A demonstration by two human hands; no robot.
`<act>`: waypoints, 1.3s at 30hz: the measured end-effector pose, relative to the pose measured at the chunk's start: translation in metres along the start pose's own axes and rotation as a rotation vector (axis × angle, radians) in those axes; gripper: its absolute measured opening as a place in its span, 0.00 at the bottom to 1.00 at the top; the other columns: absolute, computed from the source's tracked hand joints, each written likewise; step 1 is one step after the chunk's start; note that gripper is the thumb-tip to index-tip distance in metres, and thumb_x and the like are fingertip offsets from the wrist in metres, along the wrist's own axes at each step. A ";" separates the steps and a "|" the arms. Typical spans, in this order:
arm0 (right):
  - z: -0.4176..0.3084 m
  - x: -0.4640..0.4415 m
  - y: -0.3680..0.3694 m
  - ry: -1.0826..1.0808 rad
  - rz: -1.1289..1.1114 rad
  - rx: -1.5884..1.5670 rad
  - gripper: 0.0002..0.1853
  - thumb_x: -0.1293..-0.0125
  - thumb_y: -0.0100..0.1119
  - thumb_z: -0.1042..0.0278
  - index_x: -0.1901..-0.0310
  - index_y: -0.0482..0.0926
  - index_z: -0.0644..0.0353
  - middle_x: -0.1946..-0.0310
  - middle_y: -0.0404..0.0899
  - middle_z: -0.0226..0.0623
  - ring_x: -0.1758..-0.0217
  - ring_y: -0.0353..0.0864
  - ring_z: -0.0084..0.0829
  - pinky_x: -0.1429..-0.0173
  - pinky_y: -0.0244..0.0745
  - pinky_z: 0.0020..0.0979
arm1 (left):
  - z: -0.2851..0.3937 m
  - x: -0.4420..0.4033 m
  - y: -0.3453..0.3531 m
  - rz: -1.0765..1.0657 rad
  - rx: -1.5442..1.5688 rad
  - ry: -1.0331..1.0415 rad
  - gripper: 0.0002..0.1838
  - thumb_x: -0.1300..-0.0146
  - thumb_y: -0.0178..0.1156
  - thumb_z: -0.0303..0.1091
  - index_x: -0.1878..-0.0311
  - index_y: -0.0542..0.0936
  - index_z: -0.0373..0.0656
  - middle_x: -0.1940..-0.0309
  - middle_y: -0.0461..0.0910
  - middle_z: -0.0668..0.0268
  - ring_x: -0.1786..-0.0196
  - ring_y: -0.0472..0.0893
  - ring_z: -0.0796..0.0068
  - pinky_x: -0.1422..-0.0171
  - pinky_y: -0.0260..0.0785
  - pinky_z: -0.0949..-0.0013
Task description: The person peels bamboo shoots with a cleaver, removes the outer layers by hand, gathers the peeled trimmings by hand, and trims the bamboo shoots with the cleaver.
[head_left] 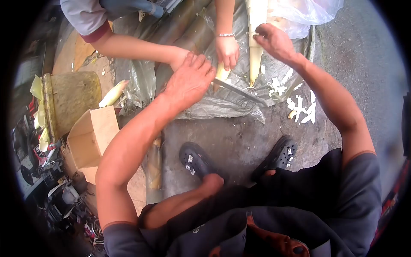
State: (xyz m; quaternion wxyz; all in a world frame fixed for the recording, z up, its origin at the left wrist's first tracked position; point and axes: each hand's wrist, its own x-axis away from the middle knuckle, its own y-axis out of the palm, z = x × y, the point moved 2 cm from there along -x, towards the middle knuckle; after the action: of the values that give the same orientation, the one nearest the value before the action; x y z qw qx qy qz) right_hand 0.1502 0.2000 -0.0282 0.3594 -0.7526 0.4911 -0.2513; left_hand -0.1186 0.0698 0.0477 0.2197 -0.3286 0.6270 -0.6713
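At the left, a grimy yellowish bucket [75, 100] lies on its side beside an open cardboard box [100, 130]. A co-worker's bare forearm [137, 51] reaches in from the far left, its hand partly covered by the person's left hand [186, 81]; the co-worker's other hand [227, 51], with a bracelet, presses near a pale piece [222, 72]. A knife blade [242, 92] juts rightward from below the left hand; whether that hand grips its hidden handle, I cannot tell. The pale, tapering stalk [255, 55] stands far right of centre, over crumpled plastic sheeting [214, 107]. The right hand [274, 40], fingers bent, is at its right edge; its hold is unclear. White, flaky shavings [304, 109] litter rough grey ground [239, 145].
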 end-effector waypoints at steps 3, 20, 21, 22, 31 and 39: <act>0.020 -0.009 -0.016 0.245 -0.017 -0.048 0.19 0.30 0.60 0.52 0.50 0.82 0.60 0.54 0.85 0.48 0.50 0.84 0.44 0.43 0.76 0.40 | 0.002 -0.004 -0.001 -0.117 -0.003 0.010 0.16 0.44 0.58 0.28 0.51 0.81 0.37 0.50 0.78 0.56 0.36 0.72 0.55 0.23 0.56 0.44; 0.057 0.001 -0.031 0.180 -0.109 0.085 0.21 0.31 0.59 0.51 0.51 0.83 0.63 0.64 0.85 0.51 0.58 0.85 0.47 0.50 0.77 0.42 | 0.023 0.024 -0.021 0.054 0.068 0.136 0.21 0.46 0.66 0.30 0.48 0.78 0.40 0.46 0.75 0.56 0.34 0.70 0.54 0.26 0.58 0.44; 0.059 0.001 -0.031 0.182 -0.110 0.077 0.21 0.31 0.59 0.51 0.52 0.83 0.63 0.64 0.85 0.51 0.58 0.85 0.47 0.50 0.77 0.42 | 0.025 0.029 -0.024 0.059 0.094 0.125 0.21 0.46 0.66 0.30 0.47 0.78 0.40 0.45 0.75 0.55 0.33 0.70 0.54 0.26 0.57 0.44; 0.060 0.000 -0.030 0.187 -0.112 0.071 0.20 0.31 0.59 0.51 0.52 0.83 0.63 0.64 0.85 0.51 0.58 0.85 0.47 0.50 0.77 0.42 | 0.026 0.035 -0.027 0.067 0.120 0.111 0.22 0.46 0.66 0.30 0.46 0.78 0.40 0.44 0.75 0.55 0.32 0.69 0.54 0.26 0.57 0.44; 0.048 0.000 -0.044 0.138 -0.116 0.124 0.20 0.31 0.58 0.52 0.54 0.83 0.64 0.61 0.85 0.52 0.55 0.84 0.49 0.47 0.76 0.43 | 0.035 0.048 -0.022 0.027 0.055 0.101 0.23 0.47 0.66 0.30 0.46 0.78 0.40 0.43 0.74 0.55 0.33 0.70 0.52 0.25 0.57 0.44; 0.046 0.005 -0.048 0.132 -0.156 0.179 0.20 0.33 0.59 0.53 0.55 0.83 0.64 0.60 0.85 0.52 0.53 0.84 0.49 0.46 0.77 0.43 | 0.029 0.040 -0.023 0.028 0.002 0.091 0.23 0.45 0.65 0.31 0.44 0.77 0.41 0.44 0.74 0.57 0.33 0.68 0.54 0.25 0.57 0.46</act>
State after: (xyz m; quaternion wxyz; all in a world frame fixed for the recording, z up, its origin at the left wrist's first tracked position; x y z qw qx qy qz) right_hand 0.2128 0.2213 -0.0185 0.3716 -0.7350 0.4295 -0.3704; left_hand -0.1228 0.0244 0.0773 0.2007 -0.2889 0.6400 -0.6832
